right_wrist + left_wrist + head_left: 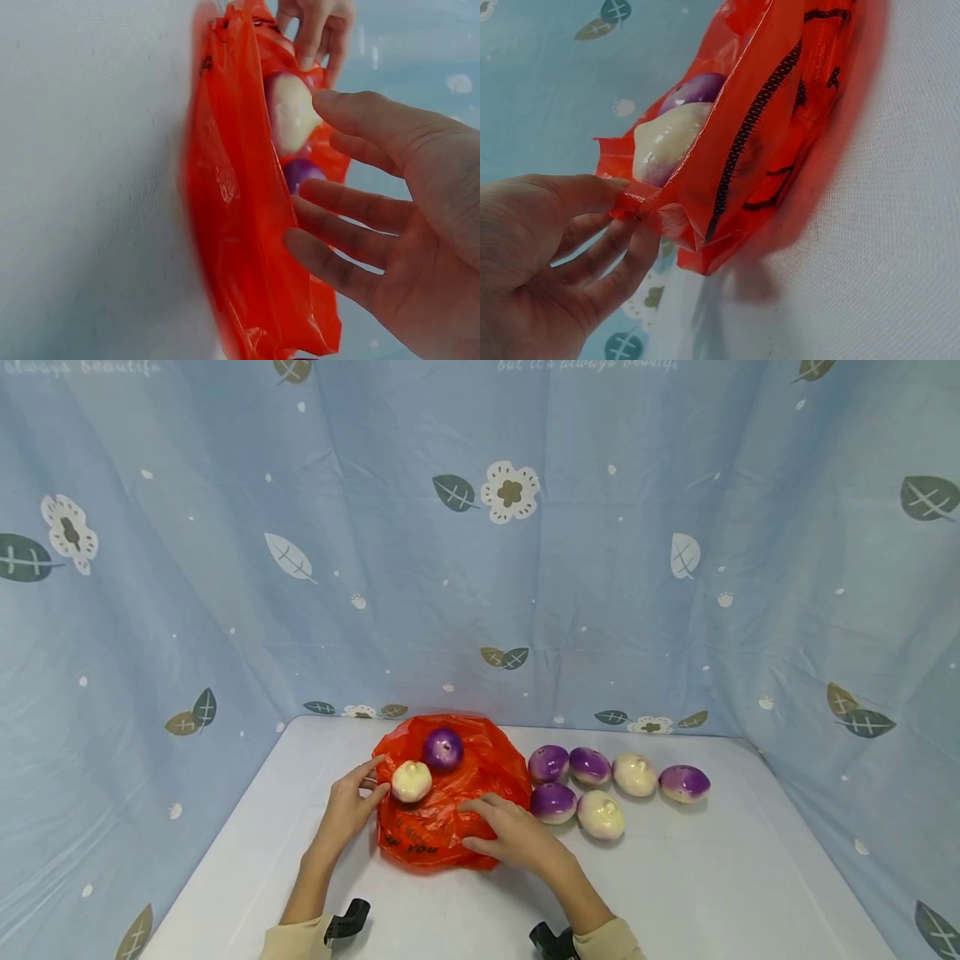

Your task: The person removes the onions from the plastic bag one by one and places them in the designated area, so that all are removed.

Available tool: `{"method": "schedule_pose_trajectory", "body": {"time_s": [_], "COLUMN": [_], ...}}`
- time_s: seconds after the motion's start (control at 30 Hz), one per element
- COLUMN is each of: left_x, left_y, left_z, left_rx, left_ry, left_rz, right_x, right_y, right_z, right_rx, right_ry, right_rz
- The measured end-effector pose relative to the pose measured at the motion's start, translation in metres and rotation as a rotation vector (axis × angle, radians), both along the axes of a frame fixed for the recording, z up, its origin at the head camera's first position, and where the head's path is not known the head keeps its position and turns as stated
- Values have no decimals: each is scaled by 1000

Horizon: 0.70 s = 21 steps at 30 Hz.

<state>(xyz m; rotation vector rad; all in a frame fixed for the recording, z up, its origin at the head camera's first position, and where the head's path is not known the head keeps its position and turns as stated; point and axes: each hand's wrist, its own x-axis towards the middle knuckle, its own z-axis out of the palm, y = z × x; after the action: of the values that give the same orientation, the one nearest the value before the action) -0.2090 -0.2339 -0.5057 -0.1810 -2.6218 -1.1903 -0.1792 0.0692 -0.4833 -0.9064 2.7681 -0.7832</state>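
Observation:
A red plastic bag [442, 827] with black print lies on the white table. On or in its opening sit a pale turnip [412, 782] and a purple turnip [443, 749], both glossy. My left hand [562, 247] pinches the bag's edge between thumb and fingers, beside the pale turnip. Over the bag's right side hovers my right hand [517, 837], its fingers spread and holding nothing. In the right wrist view the fingertips [304, 244] are close to the bag; whether they touch it I cannot tell.
Right of the bag, several more turnips stand grouped, purple ones [553, 802] among pale ones [601, 815]. One purple turnip [684, 783] is at the group's right end. A blue patterned curtain [600, 568] hangs behind the white table [690, 893].

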Motion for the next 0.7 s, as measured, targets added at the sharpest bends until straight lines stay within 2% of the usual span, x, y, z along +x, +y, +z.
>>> {"method": "schedule_pose_trajectory", "body": {"time_s": [0.3,0.5,0.7], "left_x": [0,-1,-1], "left_y": [0,0,0], "left_z": [1,-1,-1], "left_rx": [3,-3,-9], "left_ry": [1,17,16], "left_rz": [-2,-6,-2], "right_x": [-6,-15,-24], "right_y": [-11,-17,-22], "right_z": [4,8,7], "right_rx": [13,21,21], "right_ry": [-19,12,-4], "right_rz": [4,19,26]}}
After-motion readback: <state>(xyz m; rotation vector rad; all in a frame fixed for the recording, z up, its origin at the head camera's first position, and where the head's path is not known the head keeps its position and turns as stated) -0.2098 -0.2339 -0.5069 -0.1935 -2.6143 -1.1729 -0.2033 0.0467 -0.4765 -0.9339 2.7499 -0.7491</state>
